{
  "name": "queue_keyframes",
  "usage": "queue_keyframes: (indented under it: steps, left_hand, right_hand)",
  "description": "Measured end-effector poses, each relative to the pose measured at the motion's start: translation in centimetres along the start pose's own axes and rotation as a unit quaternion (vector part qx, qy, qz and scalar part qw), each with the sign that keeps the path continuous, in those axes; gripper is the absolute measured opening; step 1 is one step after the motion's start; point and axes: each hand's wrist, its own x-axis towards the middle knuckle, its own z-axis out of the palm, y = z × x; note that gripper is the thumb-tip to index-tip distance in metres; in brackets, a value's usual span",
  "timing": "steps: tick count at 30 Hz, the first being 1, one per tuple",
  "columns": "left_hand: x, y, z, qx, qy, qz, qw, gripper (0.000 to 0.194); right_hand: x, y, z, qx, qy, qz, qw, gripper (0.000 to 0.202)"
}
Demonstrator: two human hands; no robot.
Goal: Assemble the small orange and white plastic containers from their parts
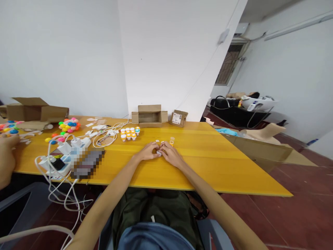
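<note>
My left hand [147,152] and my right hand [170,154] meet over the yellow table, fingertips pinched together. Between them is a small whitish piece [159,152], too small to make out in kind; the fingers of both hands are closed on it. Just beyond my right hand stands a small clear cup with an orange band [172,140]. Small white bits [157,141] lie beyond my fingertips. To the left of my hands, several small jars [130,133] with white tops and orange bands stand in a cluster; one of them has a blue band.
An open cardboard box [150,124] and a smaller box [179,118] stand along the wall. On the left are a power strip [74,156] with tangled white cables, a blurred-out dark object [88,163], colourful balls [69,125] and another person's hand [7,156]. The table's edge [249,163] slopes away right.
</note>
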Motion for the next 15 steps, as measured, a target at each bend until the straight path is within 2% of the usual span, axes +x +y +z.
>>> queue_keyframes:
  steps: [10,15]
  left_hand:
    - [0.09,-0.25,0.21,0.004,0.004,0.009,1.000,0.017]
    - [0.07,-0.35,0.24,0.001,0.003,0.006,1.000,0.018]
  right_hand:
    - [-0.03,0.04,-0.02,-0.001,-0.008,0.002,1.000,0.017]
    - [-0.04,0.15,0.03,0.011,0.008,0.007,1.000,0.016]
